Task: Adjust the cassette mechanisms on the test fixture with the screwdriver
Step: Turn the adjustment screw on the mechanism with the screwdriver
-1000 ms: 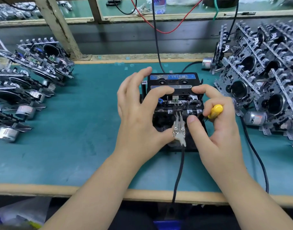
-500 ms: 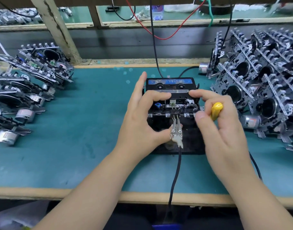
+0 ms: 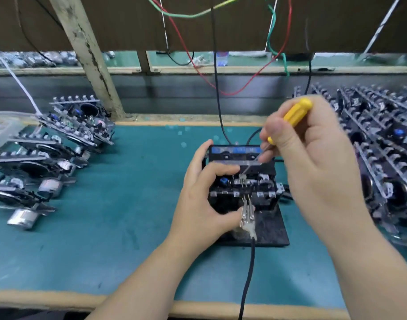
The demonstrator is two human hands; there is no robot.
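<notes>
While gripping the yellow screwdriver (image 3: 296, 113) up near the handle, right hand (image 3: 313, 162) hovers raised over the fixture (image 3: 262, 225), fingers curled tight round it, shaft angling down-left toward the mechanism (image 3: 243, 183) clamped there. Can't tell if the tip actually touches anything, bit blurry at that end. Left hand (image 3: 202, 199) wraps the fixture's left side, thumb down low by the metal clip (image 3: 247, 214), index finger laid over the top of the mechanism, other fingers sticking up beside the cassette (image 3: 235, 152). So clamped on, not loose.

Sitting mid-bench on the green mat (image 3: 128, 204), black base plate showing at the front right. Blue-labelled cassette loaded at the back, little blue part visible just under the left index finger. Black cable (image 3: 248, 273) running from the clip straight back off the front edge of the bench, and two more black leads going up from behind the cassette.

Further out: stack of mechanisms (image 3: 48, 158) on the left, leaning on each other, small silver motors poking out at the front. Bigger pile (image 3: 382, 146) on the right, packed tight, partly hidden behind the right hand. Wooden post (image 3: 87, 56) leaning at the back left, red (image 3: 255, 77) and green (image 3: 274, 38) wires dangling over the rear ledge.
</notes>
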